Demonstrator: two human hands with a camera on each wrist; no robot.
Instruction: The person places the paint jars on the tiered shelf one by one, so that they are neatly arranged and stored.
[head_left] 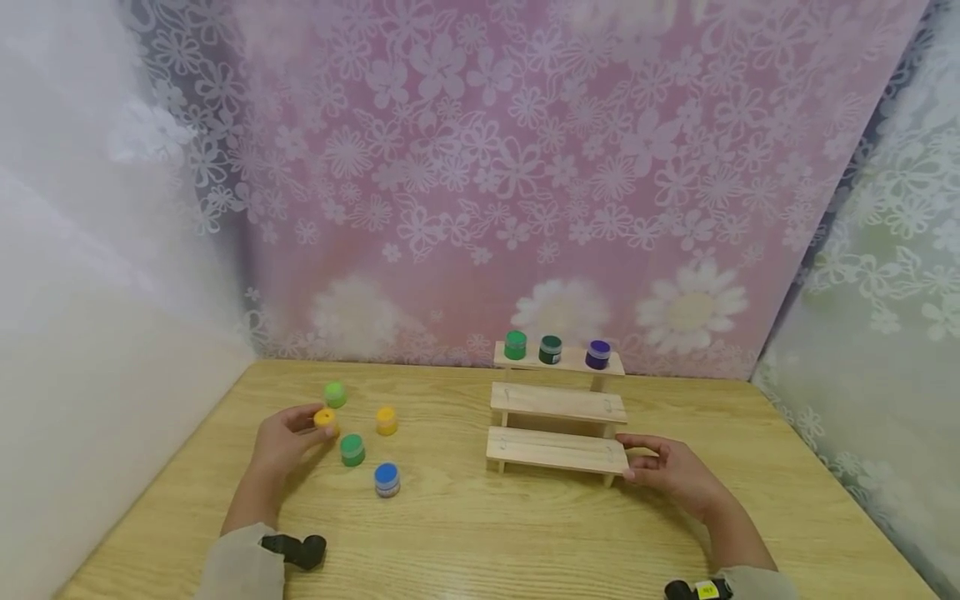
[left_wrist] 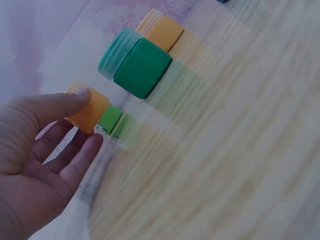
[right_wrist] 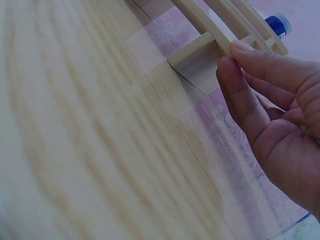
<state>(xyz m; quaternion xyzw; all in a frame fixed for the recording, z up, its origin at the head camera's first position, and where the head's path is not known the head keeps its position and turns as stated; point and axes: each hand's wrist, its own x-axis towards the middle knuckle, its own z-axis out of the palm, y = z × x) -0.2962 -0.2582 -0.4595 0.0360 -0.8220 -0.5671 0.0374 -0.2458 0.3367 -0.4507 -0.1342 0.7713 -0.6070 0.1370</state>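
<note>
My left hand (head_left: 279,442) holds a small orange-yellow paint jar (head_left: 326,420) between thumb and fingers. In the left wrist view, the thumb lies on that jar (left_wrist: 90,112), and a light green jar shows just behind it. On the table around this hand are a light green jar (head_left: 335,394), another orange-yellow jar (head_left: 386,421), a green jar (head_left: 352,450) and a blue jar (head_left: 387,480). My right hand (head_left: 675,473) grips the right end of the lowest step of a three-tier wooden stand (head_left: 557,450), thumb and forefinger at its corner (right_wrist: 225,42).
On the stand's top tier are a green jar (head_left: 515,345), a dark green jar (head_left: 551,350) and a purple-blue jar (head_left: 597,354). A pink flowered cloth (head_left: 480,192) hangs behind the wood-grain table (head_left: 465,533), with pale sheets at both sides.
</note>
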